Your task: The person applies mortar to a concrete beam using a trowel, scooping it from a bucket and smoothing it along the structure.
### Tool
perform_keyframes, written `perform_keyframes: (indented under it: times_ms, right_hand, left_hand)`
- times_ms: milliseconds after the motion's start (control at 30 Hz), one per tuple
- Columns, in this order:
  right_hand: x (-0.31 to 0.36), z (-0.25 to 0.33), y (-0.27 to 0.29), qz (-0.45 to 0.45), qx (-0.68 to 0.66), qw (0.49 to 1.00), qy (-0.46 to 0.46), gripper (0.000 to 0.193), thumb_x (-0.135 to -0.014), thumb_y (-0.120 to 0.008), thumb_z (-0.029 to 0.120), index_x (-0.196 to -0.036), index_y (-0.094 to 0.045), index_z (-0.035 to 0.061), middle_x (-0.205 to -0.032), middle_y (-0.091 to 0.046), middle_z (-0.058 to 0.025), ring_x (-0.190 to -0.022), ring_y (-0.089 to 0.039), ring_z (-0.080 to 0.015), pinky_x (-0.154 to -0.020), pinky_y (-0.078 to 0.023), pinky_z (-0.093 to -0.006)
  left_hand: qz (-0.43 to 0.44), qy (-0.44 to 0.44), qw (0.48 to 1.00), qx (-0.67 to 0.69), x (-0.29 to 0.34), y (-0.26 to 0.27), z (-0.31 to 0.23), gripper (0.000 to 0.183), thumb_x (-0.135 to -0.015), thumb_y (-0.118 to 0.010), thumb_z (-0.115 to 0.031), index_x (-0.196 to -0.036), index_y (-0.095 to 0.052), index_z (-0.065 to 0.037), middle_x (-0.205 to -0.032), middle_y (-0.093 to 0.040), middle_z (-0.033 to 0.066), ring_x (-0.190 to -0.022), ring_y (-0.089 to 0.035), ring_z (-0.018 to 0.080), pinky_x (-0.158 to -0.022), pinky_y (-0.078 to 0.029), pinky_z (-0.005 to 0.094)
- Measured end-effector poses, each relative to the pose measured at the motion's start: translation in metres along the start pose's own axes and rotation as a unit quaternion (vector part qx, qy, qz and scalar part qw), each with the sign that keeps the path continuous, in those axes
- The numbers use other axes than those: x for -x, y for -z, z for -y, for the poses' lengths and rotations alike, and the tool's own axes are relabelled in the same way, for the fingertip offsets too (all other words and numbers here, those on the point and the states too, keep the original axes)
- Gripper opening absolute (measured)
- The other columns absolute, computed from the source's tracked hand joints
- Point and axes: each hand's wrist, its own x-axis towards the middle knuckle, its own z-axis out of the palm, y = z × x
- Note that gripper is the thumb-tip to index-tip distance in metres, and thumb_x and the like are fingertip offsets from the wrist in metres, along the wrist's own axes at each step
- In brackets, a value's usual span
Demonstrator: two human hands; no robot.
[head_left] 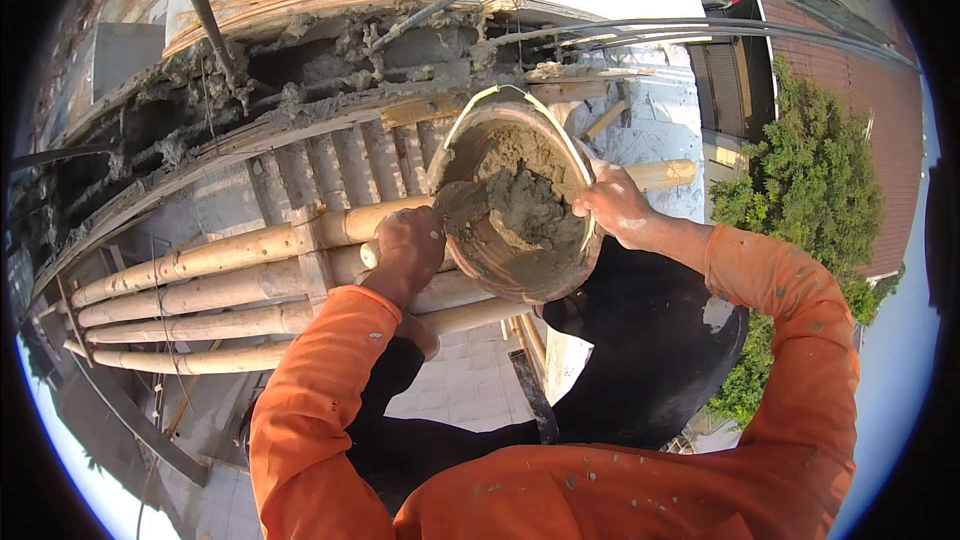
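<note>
Orange cloth comes nearest to us: a shirt [490,500] spotted with grey, its sleeves [320,390] reaching forward past black trousers [660,350]. Below and to our left, a row of bamboo poles [200,280] runs side by side, crossed by a wooden slat [315,265]. Beyond them we see a rough concrete channel [420,50] edged with boards, with thick cables or bars [650,28] passing over it. Pale tiles [450,380] show far below, while a leafy tree [810,175], a reddish roof [870,110] and blue sky stand to our right.

Between the two hands we find the bucket [500,275], its mouth tilted toward us and wet grey mortar [525,200] heaped inside. The right hand [612,205] has its fingers curled, pinching the bucket's right edge; we cannot tell whether they grip rim or handle. The left hand [408,248] is just beside the opposite edge, fingers wrapped round a trowel [465,204] whose blade reaches into the bucket.

Smears cover the bucket, and we cannot tell whether its hidden outer side bears a label.
</note>
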Motion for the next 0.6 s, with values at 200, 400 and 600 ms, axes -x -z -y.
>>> perform_keyframes:
  times_ms: [200, 400, 600]
  right_hand:
    - [-0.003, -0.046, 0.015, 0.073, -0.221, 0.972, 0.035, 0.026, -0.073, -0.053, -0.002, -0.099, -0.051, -0.0057, -0.064, -0.050, -0.0032, -0.057, -0.048, -0.0089, -0.052, -0.038, -0.0234]
    - [0.004, -0.053, 0.028, -0.018, -0.031, 0.992, 0.123, 0.006, -0.072, -0.052, 0.003, -0.074, -0.052, -0.0024, -0.059, -0.049, -0.0016, -0.053, -0.046, -0.0069, -0.046, -0.036, -0.0247]
    - [0.009, -0.081, 0.022, -0.009, -0.147, 0.985, 0.085, 0.011, -0.069, -0.055, 0.009, -0.072, -0.052, -0.0014, -0.055, -0.050, -0.0053, -0.051, -0.046, -0.0091, -0.046, -0.037, -0.0269]
  left_hand:
    - [-0.092, -0.062, 0.991, 0.070, -0.030, -0.079, -0.025, 0.035, -0.081, -0.053, -0.026, -0.106, -0.052, 0.000, -0.097, -0.062, 0.0178, -0.091, -0.061, 0.0286, -0.076, -0.050, 0.0374]
    - [-0.034, -0.065, 0.991, 0.112, -0.028, -0.054, -0.076, 0.035, -0.079, -0.054, -0.028, -0.106, -0.052, -0.005, -0.092, -0.061, 0.0202, -0.092, -0.060, 0.0309, -0.078, -0.048, 0.0397]
    - [-0.108, -0.097, 0.980, 0.135, -0.090, -0.113, -0.086, 0.034, -0.081, -0.051, -0.022, -0.112, -0.051, -0.009, -0.094, -0.061, 0.0204, -0.091, -0.059, 0.0365, -0.078, -0.046, 0.0443]
